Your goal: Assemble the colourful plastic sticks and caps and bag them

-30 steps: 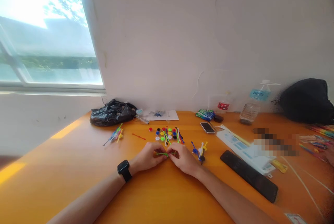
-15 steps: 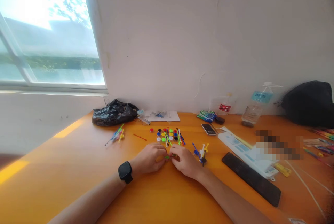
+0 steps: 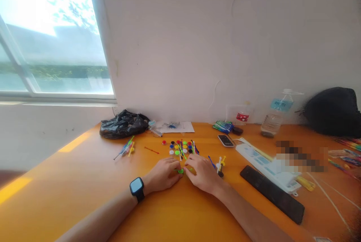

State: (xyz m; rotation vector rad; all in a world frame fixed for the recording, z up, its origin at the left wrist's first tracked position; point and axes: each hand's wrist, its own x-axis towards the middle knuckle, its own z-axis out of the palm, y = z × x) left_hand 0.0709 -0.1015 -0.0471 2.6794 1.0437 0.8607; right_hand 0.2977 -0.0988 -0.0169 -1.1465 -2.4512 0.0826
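While the left hand (image 3: pixel 163 174) is narrowly pinching a green disc (image 3: pixel 181 171) over the wooden tabletop (image 3: pixel 84 181), the right hand (image 3: pixel 204 173) is hovering close on its right, grip I cannot tell; coloured discs (image 3: pixel 176 147) are lying farther off.

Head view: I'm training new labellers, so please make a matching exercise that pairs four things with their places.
Things
1. green disc
2. orange-red arrow
3. black plastic bag
4. watch

Places
A. strapped around the wrist of the left hand
B. at the far side of the table, left of the white paper
C. at the left hand's fingertips
D. between the bundled arrows and the rows of discs

Pairs: 1-C, 2-D, 3-B, 4-A
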